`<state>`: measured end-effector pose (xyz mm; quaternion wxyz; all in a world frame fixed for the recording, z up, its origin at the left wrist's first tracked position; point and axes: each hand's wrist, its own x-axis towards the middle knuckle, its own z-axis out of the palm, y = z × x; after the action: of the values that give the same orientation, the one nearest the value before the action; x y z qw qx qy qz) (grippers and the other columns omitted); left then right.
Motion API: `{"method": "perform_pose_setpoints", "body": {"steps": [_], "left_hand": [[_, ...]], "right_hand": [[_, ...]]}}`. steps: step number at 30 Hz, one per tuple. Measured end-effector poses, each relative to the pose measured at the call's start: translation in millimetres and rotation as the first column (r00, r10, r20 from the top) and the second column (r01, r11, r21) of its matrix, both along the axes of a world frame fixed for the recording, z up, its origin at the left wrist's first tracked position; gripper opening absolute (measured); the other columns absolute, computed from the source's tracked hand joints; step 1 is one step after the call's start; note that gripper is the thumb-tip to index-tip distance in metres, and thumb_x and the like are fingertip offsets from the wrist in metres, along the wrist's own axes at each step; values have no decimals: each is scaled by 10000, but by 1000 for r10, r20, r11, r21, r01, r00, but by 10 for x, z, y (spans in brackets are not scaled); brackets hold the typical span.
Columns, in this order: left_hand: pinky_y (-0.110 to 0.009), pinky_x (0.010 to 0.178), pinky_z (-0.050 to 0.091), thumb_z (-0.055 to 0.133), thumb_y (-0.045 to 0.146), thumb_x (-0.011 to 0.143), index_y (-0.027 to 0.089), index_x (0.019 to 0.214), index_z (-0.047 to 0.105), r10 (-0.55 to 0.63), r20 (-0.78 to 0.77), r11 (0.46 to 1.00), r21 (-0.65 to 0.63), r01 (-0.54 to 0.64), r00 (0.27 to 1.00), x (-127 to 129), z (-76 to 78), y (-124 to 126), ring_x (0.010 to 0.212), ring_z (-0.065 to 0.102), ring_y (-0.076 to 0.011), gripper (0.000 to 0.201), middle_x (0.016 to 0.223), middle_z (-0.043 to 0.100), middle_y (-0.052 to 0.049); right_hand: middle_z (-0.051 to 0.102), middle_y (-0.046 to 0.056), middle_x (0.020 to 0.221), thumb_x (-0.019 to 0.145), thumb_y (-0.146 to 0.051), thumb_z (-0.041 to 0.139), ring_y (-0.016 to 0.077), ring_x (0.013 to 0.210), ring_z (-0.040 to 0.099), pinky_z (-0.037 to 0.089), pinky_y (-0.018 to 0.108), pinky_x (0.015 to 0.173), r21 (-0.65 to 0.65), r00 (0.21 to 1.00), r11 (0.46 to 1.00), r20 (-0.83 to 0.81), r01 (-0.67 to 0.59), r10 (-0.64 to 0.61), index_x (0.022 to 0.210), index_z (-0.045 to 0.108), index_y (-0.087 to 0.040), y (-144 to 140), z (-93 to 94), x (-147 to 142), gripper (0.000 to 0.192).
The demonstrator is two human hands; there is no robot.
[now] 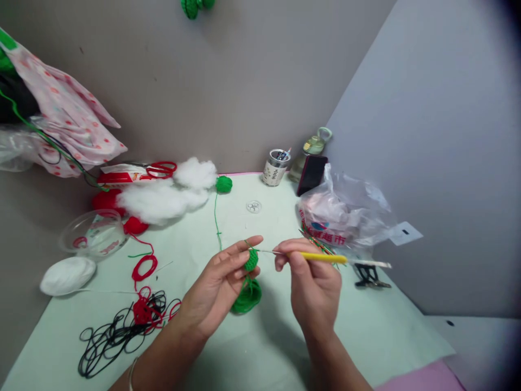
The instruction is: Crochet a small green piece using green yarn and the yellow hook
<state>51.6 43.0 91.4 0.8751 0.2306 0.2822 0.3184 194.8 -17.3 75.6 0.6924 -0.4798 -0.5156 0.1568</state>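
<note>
— What's in your left hand (pixel 222 282)?
— It pinches a small green crocheted piece (pixel 251 259) above the pale green counter (pixel 260 347), a loop of green yarn (pixel 246 297) hanging below.
— And the right hand (pixel 313 285)?
— I grip a yellow-handled crochet hook (pixel 313 256), tip at the piece.

The left hand (pixel 222 282) is covering part of the small green crochet piece (pixel 251 259), and its fingers are hiding where the green yarn (pixel 246 297) joins it. The hook's tip (pixel 262 251) is too fine to make out. The picture's top edge is cutting off a green knitted thing (pixel 191 6). The jar's label (pixel 272 172) is too small to read.
</note>
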Motion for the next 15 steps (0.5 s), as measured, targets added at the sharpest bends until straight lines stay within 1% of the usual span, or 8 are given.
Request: {"method": "perform_pose_setpoints", "body": {"steps": [1, 2, 3, 4, 6, 8, 12, 15], "left_hand": [[-252, 780, 470, 960, 341, 691, 210, 1089, 857, 5, -16, 1000, 30, -5, 1000, -7, -2, 2, 676, 495, -96, 431, 723, 562, 31], [-255, 781, 465, 948, 342, 708, 226, 1103, 852, 8, -38, 997, 76, -6, 999, -14, -9, -4, 712, 531, -110, 422, 753, 598, 19], [-262, 793, 461, 933, 345, 731, 241, 1120, 846, 11, -65, 991, 134, -2, 998, -18, -21, -14, 766, 568, -129, 411, 804, 644, 3], [-271, 816, 458, 915, 348, 759, 255, 1140, 839, 18, -95, 980, 197, 1, 995, -22, -34, -28, 827, 595, -149, 399, 859, 681, -12], [-291, 875, 448, 874, 350, 817, 271, 1176, 826, 46, -154, 947, 321, 6, 987, -30, -62, -53, 931, 614, -178, 370, 937, 723, -29], [-299, 890, 437, 832, 353, 865, 286, 1198, 817, 81, -200, 917, 400, 6, 976, -39, -77, -67, 965, 606, -186, 341, 965, 730, -31], [-288, 826, 435, 807, 332, 872, 292, 1154, 826, 121, -238, 902, 432, -6, 964, -53, -65, -61, 909, 574, -171, 285, 932, 676, -17], [-276, 762, 433, 800, 304, 859, 290, 1137, 824, 132, -245, 900, 435, -12, 960, -61, -51, -50, 854, 546, -160, 279, 895, 624, -8]], "right_hand": [[718, 10, 871, 1047, -185, 577, 126, 686, 650, 556, 253, 618, -13, 991, 998, -118, -66, 64, 1008, 785, -274, 13, 20, 12, 230], [718, 10, 871, 1051, -218, 584, 121, 670, 637, 548, 252, 610, -22, 975, 991, -188, -129, 122, 991, 788, -272, 25, 36, 17, 219], [728, 17, 885, 1046, -239, 602, 123, 682, 635, 547, 254, 622, -33, 964, 984, -209, -175, 164, 984, 795, -268, 32, 47, 16, 204], [741, 26, 901, 1036, -248, 625, 127, 710, 636, 547, 257, 647, -53, 965, 980, -193, -193, 180, 978, 804, -262, 35, 52, 10, 188], [761, 35, 913, 1017, -247, 664, 127, 743, 631, 540, 252, 684, -96, 978, 981, -141, -166, 151, 969, 819, -254, 33, 47, -4, 163], [762, 27, 901, 1015, -261, 674, 116, 720, 619, 524, 241, 665, -109, 976, 982, -173, -151, 131, 966, 820, -258, 30, 32, -9, 154], [742, 17, 869, 1029, -319, 657, 109, 679, 627, 513, 232, 612, -76, 907, 970, -379, -231, 186, 937, 796, -248, 45, 7, 13, 181], [750, 19, 885, 1048, -325, 623, 110, 686, 639, 528, 235, 627, -69, 896, 964, -391, -255, 209, 932, 768, -238, 45, 17, 25, 206]]}}
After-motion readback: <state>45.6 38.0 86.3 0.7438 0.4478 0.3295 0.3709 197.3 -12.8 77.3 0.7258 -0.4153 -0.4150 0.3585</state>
